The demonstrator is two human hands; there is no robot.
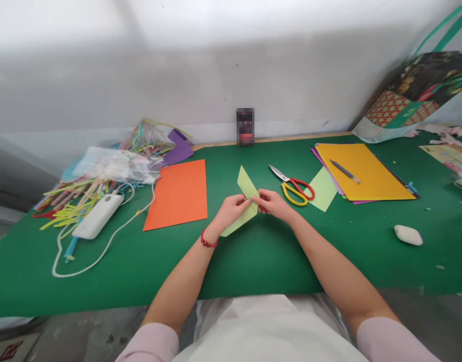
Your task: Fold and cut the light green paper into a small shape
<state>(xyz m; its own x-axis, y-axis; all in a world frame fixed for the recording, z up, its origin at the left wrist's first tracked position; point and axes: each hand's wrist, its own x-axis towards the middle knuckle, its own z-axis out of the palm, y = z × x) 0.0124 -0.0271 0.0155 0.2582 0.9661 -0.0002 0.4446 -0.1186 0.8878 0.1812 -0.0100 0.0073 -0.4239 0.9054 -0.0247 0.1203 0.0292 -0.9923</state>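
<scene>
A light green sheet of paper (247, 182), bent into a folded shape, is held up above the green table. My left hand (233, 208) pinches it from the left, a red beaded bracelet at the wrist. From the right, my right hand (271, 203) grips the same paper, thumbs close together at the fold. Part of the paper is hidden behind the fingers. Scissors (291, 188) with one red and one yellow handle lie right of my hands. Their handles rest beside and partly over another light green paper (324, 190).
Left are an orange sheet (178, 193), a white power bank (97, 216) with a cable, and a heap of paper strips (68, 201). Right, a pen (345, 171) lies on yellow paper (374, 176). A white object (408, 235) sits nearer. A phone-like object (245, 126) leans on the wall.
</scene>
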